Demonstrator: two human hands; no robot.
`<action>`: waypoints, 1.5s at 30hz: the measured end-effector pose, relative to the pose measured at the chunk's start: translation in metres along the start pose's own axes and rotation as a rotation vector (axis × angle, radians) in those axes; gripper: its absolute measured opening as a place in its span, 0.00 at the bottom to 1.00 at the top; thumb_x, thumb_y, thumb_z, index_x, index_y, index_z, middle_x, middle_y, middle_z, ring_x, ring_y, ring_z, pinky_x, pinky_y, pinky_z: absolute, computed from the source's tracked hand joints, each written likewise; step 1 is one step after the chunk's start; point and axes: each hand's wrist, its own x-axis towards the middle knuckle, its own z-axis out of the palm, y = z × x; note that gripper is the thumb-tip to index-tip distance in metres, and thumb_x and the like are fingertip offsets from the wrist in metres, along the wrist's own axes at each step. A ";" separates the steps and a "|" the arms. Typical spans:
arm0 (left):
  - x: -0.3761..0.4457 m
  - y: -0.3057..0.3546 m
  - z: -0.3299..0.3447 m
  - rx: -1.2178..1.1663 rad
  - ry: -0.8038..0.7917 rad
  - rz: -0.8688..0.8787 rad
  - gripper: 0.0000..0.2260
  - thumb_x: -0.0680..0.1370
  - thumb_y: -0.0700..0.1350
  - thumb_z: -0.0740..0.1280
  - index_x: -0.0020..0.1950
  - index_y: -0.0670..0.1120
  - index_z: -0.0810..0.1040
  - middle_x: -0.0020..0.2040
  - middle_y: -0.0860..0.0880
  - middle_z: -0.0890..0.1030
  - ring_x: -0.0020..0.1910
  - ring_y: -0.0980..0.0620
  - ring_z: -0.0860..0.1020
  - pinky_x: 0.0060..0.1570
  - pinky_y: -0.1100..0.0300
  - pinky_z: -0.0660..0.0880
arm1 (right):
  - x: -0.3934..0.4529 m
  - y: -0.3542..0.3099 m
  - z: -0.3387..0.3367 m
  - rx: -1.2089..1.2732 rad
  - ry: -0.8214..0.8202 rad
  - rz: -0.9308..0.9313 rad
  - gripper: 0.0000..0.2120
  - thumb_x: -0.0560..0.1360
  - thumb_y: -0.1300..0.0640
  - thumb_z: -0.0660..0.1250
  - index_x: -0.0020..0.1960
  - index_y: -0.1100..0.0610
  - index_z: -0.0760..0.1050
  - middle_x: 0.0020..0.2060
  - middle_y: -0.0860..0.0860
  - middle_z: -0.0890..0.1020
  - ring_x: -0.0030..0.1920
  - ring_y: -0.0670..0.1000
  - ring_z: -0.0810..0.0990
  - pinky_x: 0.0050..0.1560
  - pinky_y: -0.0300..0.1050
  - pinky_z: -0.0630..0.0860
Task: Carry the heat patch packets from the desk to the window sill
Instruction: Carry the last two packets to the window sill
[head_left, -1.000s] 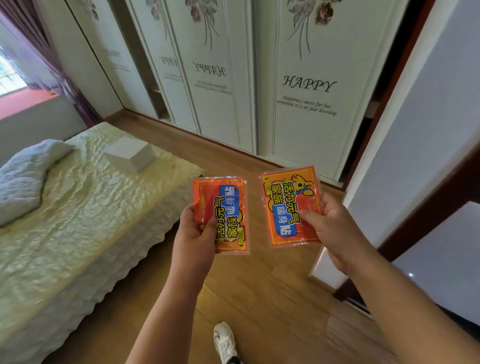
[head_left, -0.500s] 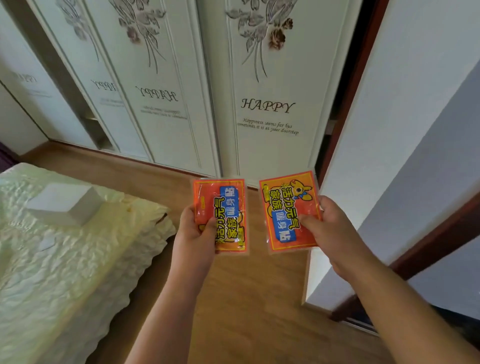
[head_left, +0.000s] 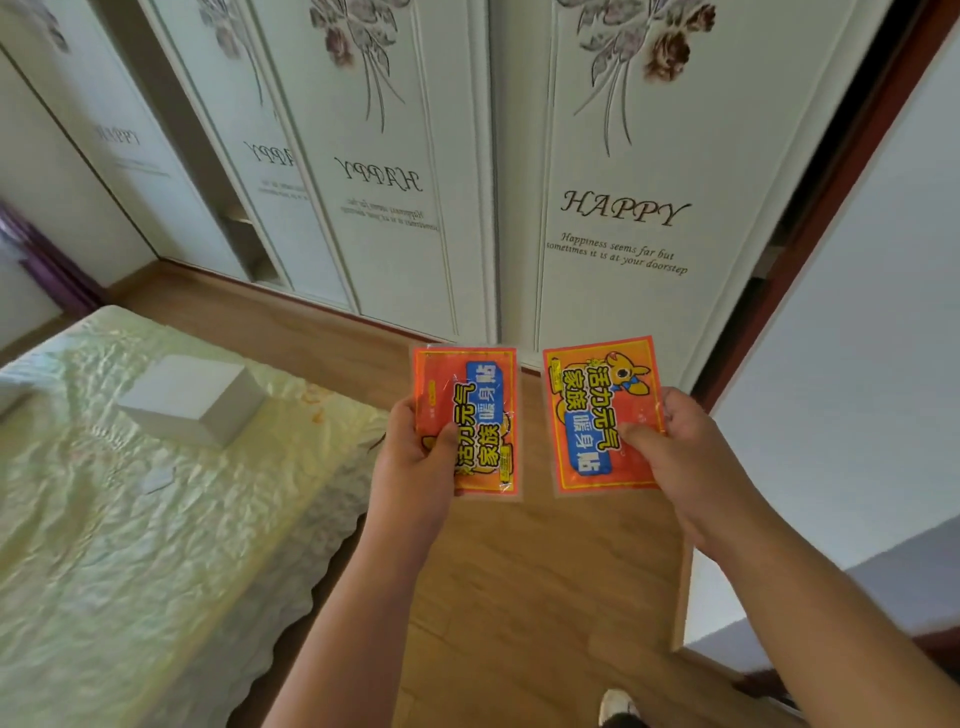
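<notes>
The left hand (head_left: 415, 457) pinches one orange heat patch packet (head_left: 470, 415) and the right hand (head_left: 685, 457) pinches a second packet (head_left: 597, 410), both upright, side by side, apart, above the wooden floor (head_left: 519, 597). A bed (head_left: 130, 519) bearing a white box (head_left: 192, 400) lies left; wardrobe doors (head_left: 613, 208) printed "HAPPY" stand just ahead.

Two orange heat patch packets, the left packet (head_left: 470, 421) and the right packet (head_left: 602, 415), both read "活力元气家族" and "暖身贴". The wardrobe door (head_left: 618, 228) reads "HAPPY" and "Happiness seems far but sometimes it is at your doorstep".
</notes>
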 end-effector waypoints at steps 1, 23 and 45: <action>0.007 -0.002 -0.005 0.003 0.013 -0.006 0.12 0.83 0.42 0.65 0.57 0.61 0.76 0.51 0.52 0.87 0.48 0.49 0.87 0.50 0.42 0.84 | 0.009 -0.001 0.008 0.002 -0.021 -0.002 0.08 0.83 0.57 0.68 0.59 0.46 0.78 0.49 0.44 0.88 0.47 0.48 0.89 0.58 0.60 0.84; 0.234 0.052 0.060 -0.038 0.447 -0.065 0.09 0.84 0.42 0.65 0.57 0.58 0.76 0.45 0.54 0.88 0.43 0.49 0.88 0.50 0.39 0.83 | 0.345 -0.083 0.073 0.077 -0.397 -0.051 0.09 0.81 0.59 0.69 0.58 0.48 0.79 0.49 0.47 0.89 0.47 0.51 0.90 0.55 0.60 0.85; 0.503 0.067 0.124 -0.001 0.118 -0.005 0.09 0.83 0.43 0.65 0.58 0.57 0.75 0.50 0.52 0.87 0.45 0.52 0.87 0.43 0.49 0.84 | 0.531 -0.132 0.076 0.005 -0.123 -0.034 0.10 0.82 0.60 0.66 0.58 0.46 0.78 0.50 0.46 0.89 0.48 0.49 0.89 0.57 0.56 0.84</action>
